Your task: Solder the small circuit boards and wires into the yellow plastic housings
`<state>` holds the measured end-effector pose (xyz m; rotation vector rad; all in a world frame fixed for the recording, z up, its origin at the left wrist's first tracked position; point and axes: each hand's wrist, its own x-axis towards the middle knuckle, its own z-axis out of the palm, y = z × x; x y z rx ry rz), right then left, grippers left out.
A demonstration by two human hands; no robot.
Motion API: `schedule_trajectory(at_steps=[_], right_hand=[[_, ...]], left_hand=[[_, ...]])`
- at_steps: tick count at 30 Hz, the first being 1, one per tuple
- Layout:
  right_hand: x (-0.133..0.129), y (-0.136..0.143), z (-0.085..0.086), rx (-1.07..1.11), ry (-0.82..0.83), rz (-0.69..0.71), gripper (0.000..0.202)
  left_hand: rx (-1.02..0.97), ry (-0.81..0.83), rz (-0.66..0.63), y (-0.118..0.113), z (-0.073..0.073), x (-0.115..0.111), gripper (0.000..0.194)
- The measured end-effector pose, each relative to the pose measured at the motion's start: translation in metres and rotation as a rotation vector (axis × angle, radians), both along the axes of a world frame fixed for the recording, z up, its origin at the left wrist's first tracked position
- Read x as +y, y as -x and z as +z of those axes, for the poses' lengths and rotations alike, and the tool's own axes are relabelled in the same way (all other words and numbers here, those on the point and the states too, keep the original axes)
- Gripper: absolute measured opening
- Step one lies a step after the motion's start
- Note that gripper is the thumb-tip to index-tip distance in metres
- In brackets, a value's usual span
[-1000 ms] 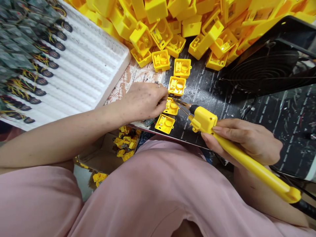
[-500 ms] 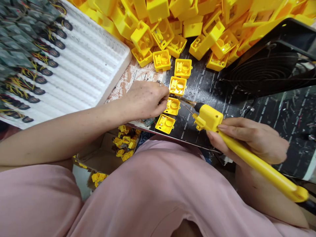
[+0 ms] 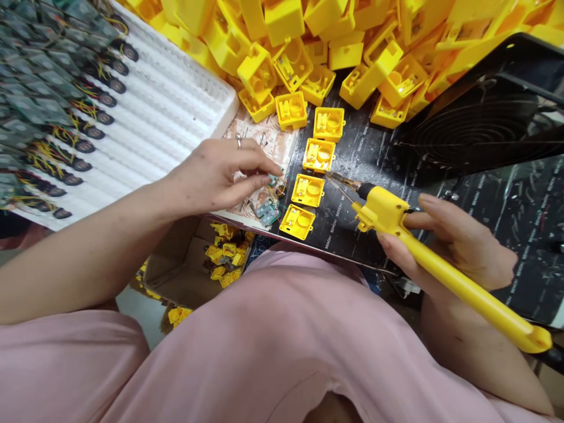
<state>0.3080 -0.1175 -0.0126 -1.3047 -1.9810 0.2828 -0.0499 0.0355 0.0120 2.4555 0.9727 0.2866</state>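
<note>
My right hand (image 3: 458, 241) grips a yellow soldering iron (image 3: 440, 264) with a black collar; its metal tip points left, near the lower edge of a small yellow case (image 3: 319, 155). Below that case lie another yellow case (image 3: 308, 190) and a third (image 3: 297, 222), all open side up. My left hand (image 3: 224, 173), with a ring, hovers left of them. Its thumb and index finger are apart, with nothing seen held between them. By its fingertips is a small round part (image 3: 280, 190); a green circuit board (image 3: 267, 211) with thin wires lies just below.
White ribbed foam tray (image 3: 176, 88) at the left carries rows of circuit boards (image 3: 39, 76) with wired round parts. Many yellow cases (image 3: 282, 20) are heaped at the back. A black fan (image 3: 484, 111) stands at the right. Below the table edge, a cardboard box (image 3: 176, 270) holds yellow pieces.
My left hand has moved left, away from the cases, and its fingers have parted. The circuit board and round part are now uncovered. My right hand's fingers have loosened slightly around the iron.
</note>
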Motion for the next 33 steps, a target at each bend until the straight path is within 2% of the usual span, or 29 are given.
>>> schedule_trajectory(at_steps=[3, 6, 9, 12, 16, 22, 24, 27, 31, 33], right_hand=[[0.005, 0.004, -0.003, -0.031, -0.165, -0.082, 0.084], [0.009, 0.007, -0.004, -0.011, -0.179, -0.054, 0.082], [0.007, 0.005, -0.005, 0.010, -0.196, -0.048, 0.084], [0.001, 0.001, -0.005, 0.034, -0.165, -0.069, 0.082], [-0.008, -0.004, -0.008, 0.062, -0.131, -0.145, 0.068], [-0.008, -0.002, -0.004, 0.106, -0.073, -0.203, 0.056], [-0.003, 0.001, 0.000, 0.135, -0.086, -0.138, 0.057], [0.005, 0.005, 0.006, 0.180, -0.080, 0.054, 0.058], [0.010, 0.010, 0.011, 0.182, 0.000, 0.190, 0.025], [0.011, 0.012, 0.011, 0.166, 0.008, 0.216, 0.020]], left_hand=[[0.004, -0.050, -0.018, 0.005, -0.012, -0.006, 0.036], [0.011, -0.107, 0.007, -0.005, -0.028, -0.010, 0.031], [0.006, -0.152, 0.006, -0.018, -0.035, -0.009, 0.029], [0.038, -0.140, -0.006, -0.028, -0.033, -0.007, 0.030], [0.099, -0.128, -0.010, -0.035, -0.028, -0.006, 0.032], [0.143, -0.106, -0.010, -0.037, -0.024, -0.007, 0.031], [0.165, -0.106, -0.012, -0.036, -0.022, -0.009, 0.033], [0.218, -0.126, -0.035, -0.039, -0.020, -0.014, 0.035], [0.305, -0.214, -0.070, -0.047, -0.016, -0.018, 0.040], [0.342, -0.260, -0.093, -0.052, -0.012, -0.019, 0.042]])
